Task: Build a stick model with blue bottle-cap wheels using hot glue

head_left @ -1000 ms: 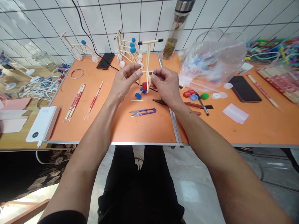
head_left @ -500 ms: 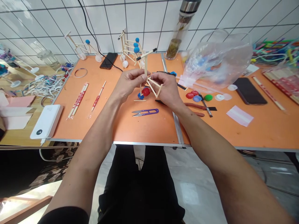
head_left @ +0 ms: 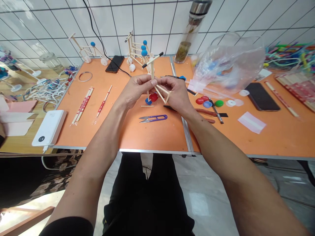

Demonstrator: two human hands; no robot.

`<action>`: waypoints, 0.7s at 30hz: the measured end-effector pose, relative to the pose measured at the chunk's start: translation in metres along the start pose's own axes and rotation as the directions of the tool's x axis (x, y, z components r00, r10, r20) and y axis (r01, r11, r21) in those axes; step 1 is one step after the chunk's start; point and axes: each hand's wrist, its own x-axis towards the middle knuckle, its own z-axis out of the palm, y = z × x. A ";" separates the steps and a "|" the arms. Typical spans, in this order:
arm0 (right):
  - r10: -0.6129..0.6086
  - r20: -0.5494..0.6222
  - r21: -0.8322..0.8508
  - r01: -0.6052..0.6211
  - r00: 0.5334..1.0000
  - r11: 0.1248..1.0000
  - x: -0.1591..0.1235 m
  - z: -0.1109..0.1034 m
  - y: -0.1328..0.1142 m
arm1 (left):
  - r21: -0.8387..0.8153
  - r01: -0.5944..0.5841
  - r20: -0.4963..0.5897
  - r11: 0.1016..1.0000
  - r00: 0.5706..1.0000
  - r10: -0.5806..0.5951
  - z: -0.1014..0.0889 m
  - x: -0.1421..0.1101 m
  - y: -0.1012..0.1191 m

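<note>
Black trousers (head_left: 145, 190) at the bottom of the view, both forearms reaching out over the edge of an orange table (head_left: 152, 137).

Left hand (head_left: 136, 91): fingers curled, pinching the upright of a wooden stick model (head_left: 152, 72). Right hand (head_left: 176, 96): fingers bent, pinching the model's angled sticks. Hands close together, not pressed palm to palm. Model held above the table between them, black-tipped crossbar on top, red cap (head_left: 154, 97) and blue cap (head_left: 148, 101) at its lower end.

Just in front on the table: purple-handled thread snips (head_left: 153, 118). To the right: red-handled pliers (head_left: 206, 112). To the left: wrapped chopsticks (head_left: 82, 106), white power bank (head_left: 48, 127).

Far edge, against white tile wall (head_left: 157, 19): two similar stick models (head_left: 136, 52) and (head_left: 86, 49), black phone (head_left: 114, 64), glass tumbler (head_left: 187, 39), clear plastic bag (head_left: 228, 65)
</note>
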 end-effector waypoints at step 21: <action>-0.186 0.054 -0.513 0.187 0.981 0.837 -0.003 -0.010 0.023 | 0.174 0.021 -0.438 0.985 0.897 0.058 -0.060 0.023 -0.029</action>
